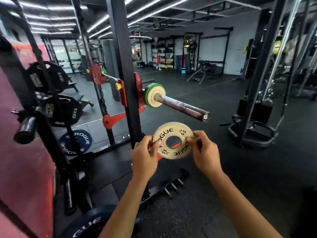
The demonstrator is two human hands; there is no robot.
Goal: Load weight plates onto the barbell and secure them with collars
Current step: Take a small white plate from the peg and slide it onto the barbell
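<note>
- The left hand [145, 154] pinches the left rim of a small cream Rogue change plate [173, 140]; the right hand [205, 150] pinches its right rim, so the plate hangs between them, face toward the camera.
- The plate is held below the free end of the barbell sleeve [183, 106] and nearer the camera, not yet touching it.
- Further up the sleeve, against the red rack upright [138, 90], sit a green plate [147, 95] and a cream plate [155, 97] in front of it.
- No collar shows on the sleeve.
- Step in hand, as I judge it: bringing another change plate to the bar.
- Next move calls for lifting the plate, lining its centre hole with the sleeve end [205, 116], then sliding it along to meet the loaded plates.
- Black plates [63, 109] hang on storage pegs left of the sleeve.
</note>
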